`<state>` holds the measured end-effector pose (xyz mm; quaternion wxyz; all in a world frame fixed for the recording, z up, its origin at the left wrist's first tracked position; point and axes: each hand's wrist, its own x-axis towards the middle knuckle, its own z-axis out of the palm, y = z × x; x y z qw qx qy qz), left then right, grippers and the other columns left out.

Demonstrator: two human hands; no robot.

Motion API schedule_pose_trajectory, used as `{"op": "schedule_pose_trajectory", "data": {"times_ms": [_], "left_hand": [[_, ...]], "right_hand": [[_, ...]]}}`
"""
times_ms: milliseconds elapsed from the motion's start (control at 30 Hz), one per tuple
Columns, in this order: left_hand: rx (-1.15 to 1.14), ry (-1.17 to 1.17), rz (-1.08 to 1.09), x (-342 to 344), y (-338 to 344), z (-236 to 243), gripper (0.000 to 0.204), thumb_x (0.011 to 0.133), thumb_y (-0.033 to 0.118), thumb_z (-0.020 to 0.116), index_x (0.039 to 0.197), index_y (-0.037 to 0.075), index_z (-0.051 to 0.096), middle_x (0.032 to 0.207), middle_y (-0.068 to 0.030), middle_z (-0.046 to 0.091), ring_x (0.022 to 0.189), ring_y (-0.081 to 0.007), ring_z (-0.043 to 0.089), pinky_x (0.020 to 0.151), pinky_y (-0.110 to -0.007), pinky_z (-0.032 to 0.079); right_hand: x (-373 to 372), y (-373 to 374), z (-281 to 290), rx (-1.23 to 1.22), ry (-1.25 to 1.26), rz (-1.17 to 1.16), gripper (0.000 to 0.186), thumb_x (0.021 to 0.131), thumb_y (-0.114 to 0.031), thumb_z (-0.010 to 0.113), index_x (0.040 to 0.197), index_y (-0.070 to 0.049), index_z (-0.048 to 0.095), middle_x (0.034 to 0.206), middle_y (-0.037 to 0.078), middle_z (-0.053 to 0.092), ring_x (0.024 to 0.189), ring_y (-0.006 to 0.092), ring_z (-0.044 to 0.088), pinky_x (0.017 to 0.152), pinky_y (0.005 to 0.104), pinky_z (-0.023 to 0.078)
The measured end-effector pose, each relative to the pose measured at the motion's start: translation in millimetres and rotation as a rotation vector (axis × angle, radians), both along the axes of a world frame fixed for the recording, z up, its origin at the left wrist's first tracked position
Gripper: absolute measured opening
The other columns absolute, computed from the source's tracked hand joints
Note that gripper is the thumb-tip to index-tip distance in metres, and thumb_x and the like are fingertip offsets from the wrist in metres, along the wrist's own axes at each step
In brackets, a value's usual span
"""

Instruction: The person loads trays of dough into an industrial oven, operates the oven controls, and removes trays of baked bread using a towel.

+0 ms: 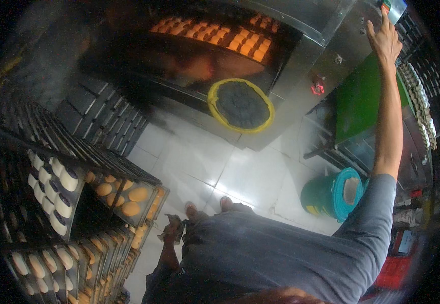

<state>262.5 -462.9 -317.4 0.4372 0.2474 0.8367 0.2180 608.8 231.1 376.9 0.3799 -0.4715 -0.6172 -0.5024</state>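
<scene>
My right arm reaches to the upper right. There my right hand (384, 43) has its index finger extended onto a small green and red button (386, 5) on the metal oven front, thumb held apart, gripping nothing. Low beside my leg hangs my left hand (170, 229), closed around what looks like a crumpled brownish cloth (176, 226); its fingers are partly hidden. Ahead, the wide oven (301, 66) glows orange inside, with rows of small bread pieces (250, 44) in it. In front of the oven mouth is a round dark thing with a yellow rim (240, 105).
At the left, a tall rack (73, 137) holds trays of dough pieces (58, 190) and golden buns (135, 194). A teal lidded bucket (326, 192) stands on the tiled floor (230, 172) at right, near a green panel (354, 101). A red valve wheel (317, 87) juts from the oven front.
</scene>
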Motion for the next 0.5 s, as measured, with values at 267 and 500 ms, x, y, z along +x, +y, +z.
{"op": "schedule_pose_trajectory", "data": {"times_ms": [267,500], "left_hand": [[0.131,-0.088,0.12,-10,9,13,0.054,0.088,0.051,0.063,0.111,0.002,0.066,0.097,-0.0095,0.068,0.087,-0.0228,0.063,0.075,-0.038,0.049],[0.059,-0.043,0.051,-5,19,37,0.044,0.098,0.042,0.047,0.116,0.005,0.064,0.114,-0.0167,0.066,0.101,-0.0317,0.065,0.09,-0.041,0.05]], "right_hand": [[-9,-11,-2,-0.264,0.107,0.031,0.07,0.09,-0.054,0.054,0.15,-0.031,0.025,0.116,0.007,0.068,0.104,0.0313,0.066,0.083,0.0451,0.051],[-20,-29,-1,-0.38,0.182,0.077,0.073,0.089,-0.054,0.054,0.151,-0.031,0.023,0.111,0.008,0.069,0.101,0.0324,0.067,0.081,0.0454,0.051]]}}
